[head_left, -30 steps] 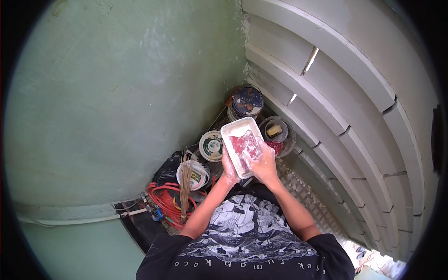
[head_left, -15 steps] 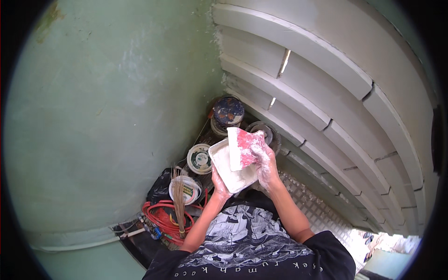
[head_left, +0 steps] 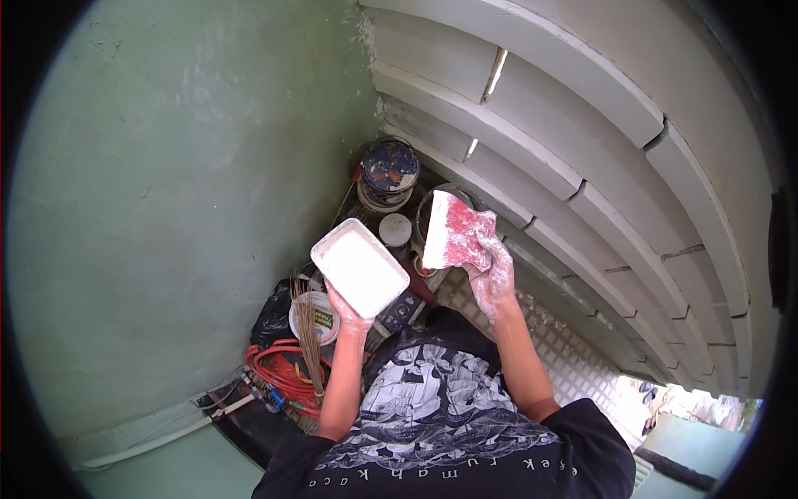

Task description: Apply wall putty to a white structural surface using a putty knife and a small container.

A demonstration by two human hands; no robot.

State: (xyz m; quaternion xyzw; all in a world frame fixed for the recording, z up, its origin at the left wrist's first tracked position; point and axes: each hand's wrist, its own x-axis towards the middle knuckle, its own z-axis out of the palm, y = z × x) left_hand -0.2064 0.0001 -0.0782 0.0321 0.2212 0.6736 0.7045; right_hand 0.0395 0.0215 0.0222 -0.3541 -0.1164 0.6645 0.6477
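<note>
A: Background first?
B: Mottled green wall (head_left: 191, 208) on the left; pale slatted panel (head_left: 515, 125) curving along the right, bent by the lens. Tiled floor (head_left: 549, 341) below it.

A: Left hand (head_left: 349, 314)?
B: Gripping the near end of a white rectangular tray (head_left: 362, 266) from below. Most fingers lie hidden under it. Inside of tray is white; depth of contents cannot be told.

A: Right hand (head_left: 492, 279)?
B: Fingers closed on the narrower end of a red scraper (head_left: 461, 231), whose broad white edge faces the tray. Scraper is held to the right of the tray, with a gap between them. White smears on its red face and on the hand.

A: Surroundings?
B: Beyond the tray, a dark-lidded bucket (head_left: 389, 166) near the corner. Left of the left forearm, a bundle of thin sticks (head_left: 307, 333) in front of a white tub (head_left: 322, 306); coiled red hose (head_left: 283, 370) just beside.
</note>
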